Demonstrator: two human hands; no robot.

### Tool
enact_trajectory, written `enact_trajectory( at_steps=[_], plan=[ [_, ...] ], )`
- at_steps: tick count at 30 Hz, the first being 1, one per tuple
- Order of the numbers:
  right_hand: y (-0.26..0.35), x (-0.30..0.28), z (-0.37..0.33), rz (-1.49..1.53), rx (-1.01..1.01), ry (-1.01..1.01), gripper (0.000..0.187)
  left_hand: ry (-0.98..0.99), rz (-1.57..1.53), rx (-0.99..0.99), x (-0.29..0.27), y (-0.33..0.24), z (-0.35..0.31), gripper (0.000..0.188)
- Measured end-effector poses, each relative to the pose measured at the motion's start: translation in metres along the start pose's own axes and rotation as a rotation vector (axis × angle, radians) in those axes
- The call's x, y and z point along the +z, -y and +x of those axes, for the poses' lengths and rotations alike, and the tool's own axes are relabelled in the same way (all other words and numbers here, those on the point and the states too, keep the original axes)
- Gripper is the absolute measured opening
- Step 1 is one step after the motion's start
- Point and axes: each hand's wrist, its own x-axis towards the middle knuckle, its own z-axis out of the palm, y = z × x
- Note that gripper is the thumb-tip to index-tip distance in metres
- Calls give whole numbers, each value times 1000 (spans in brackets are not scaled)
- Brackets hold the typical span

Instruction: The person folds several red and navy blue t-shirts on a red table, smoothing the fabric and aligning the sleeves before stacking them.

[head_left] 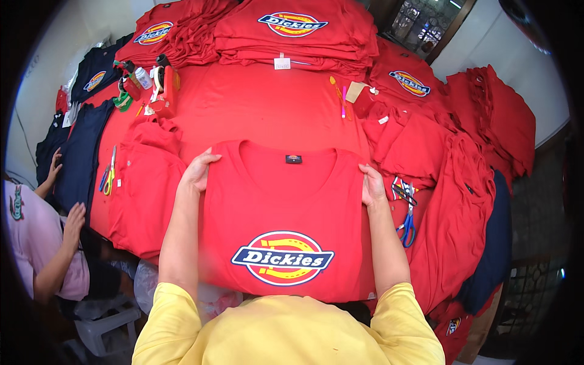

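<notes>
A red T-shirt [280,210] lies in front of me, folded narrow, its neckline and dark neck label [294,159] toward the far side. A printed emblem in blue, white and yellow shows low on its front. My left hand [201,170] is closed on the shirt's left shoulder edge, thumb on top. On the opposite shoulder edge, my right hand [371,184] is closed in the same way. The fingers under the cloth are hidden. Blue-handled scissors [407,222] lie just right of my right forearm.
Stacks of red shirts [298,33] line the table's far side. Loose red shirts [456,201] heap at right. A tape dispenser [163,91], yellow-handled scissors [110,173] and a pink pen [344,102] lie around. At left, a co-worker's hands [74,222] rest by dark blue garments [82,161].
</notes>
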Motion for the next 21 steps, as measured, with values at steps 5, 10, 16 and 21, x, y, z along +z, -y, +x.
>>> enact_trajectory(
  at_steps=[5, 10, 16, 21],
  plan=[
    [29, 39, -11, -360, 53, -216, 31, -399, 586, 82, 5, -22, 2, 37],
    [14, 74, -22, -1608, -656, -583, 28, -474, 1653, 629, 40, -20, 6, 32],
    [-11, 55, 45, -2110, -665, -485, 18, -236, 1651, 646, 41, -10, 53, 32],
    [8, 44, 78, -2195, -833, -643, 13, -223, 1817, 798, 21, -17, 73, 39]
  ],
)
